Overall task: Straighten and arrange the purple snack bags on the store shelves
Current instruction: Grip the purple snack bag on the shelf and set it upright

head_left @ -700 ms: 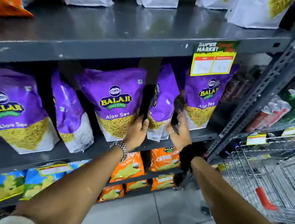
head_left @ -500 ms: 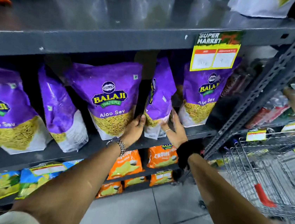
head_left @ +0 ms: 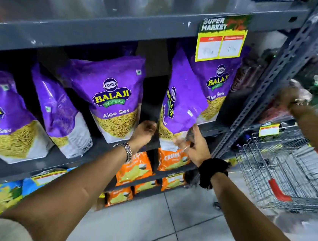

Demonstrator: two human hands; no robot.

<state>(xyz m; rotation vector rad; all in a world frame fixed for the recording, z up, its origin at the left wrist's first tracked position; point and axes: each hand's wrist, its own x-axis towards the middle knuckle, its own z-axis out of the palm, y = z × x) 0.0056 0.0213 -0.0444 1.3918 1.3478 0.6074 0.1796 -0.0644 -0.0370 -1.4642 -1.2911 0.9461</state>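
The edge-on purple foil snack bag (head_left: 179,110), just left of the yellow price tag (head_left: 221,38), now lifts and swings outward, right hand (head_left: 194,146) clamped on its bottom corner, left hand (head_left: 145,130) touching its other edge, so straightening's underway.

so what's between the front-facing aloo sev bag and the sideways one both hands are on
The head view shows only a dark empty gap between the front-facing bag and the sideways bag; the left hand reaches into its bottom.
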